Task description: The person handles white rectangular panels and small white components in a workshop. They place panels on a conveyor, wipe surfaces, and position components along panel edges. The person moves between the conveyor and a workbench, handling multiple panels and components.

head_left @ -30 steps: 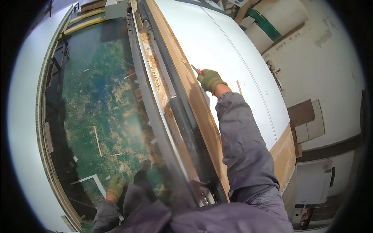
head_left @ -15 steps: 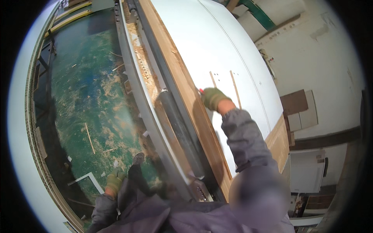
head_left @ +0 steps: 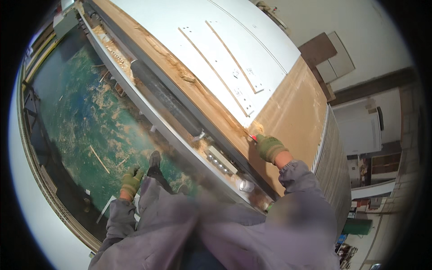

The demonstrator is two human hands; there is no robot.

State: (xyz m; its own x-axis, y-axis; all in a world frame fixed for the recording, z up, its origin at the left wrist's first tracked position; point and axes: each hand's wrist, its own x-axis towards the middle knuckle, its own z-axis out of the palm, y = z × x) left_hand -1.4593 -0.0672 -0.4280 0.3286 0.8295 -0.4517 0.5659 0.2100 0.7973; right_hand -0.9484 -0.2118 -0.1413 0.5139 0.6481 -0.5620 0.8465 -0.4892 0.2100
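A: Which step is proceeding?
B: The green-gloved right hand (head_left: pixel 272 150) is gripping a slim red tool (head_left: pixel 254 137), its tip apparently working at the long brown wooden strip (head_left: pixel 216 119); the green-gloved left hand (head_left: pixel 131 182) is hanging above the green floor (head_left: pixel 103 112), fingers parted.
A: What is the next move demanding?
B: Probably a steady tip against the strip.

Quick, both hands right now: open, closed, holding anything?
Left hand: loosely open, hanging low, nothing visible in it.
Right hand: closed, holding a small red tool, mostly hidden by the glove.
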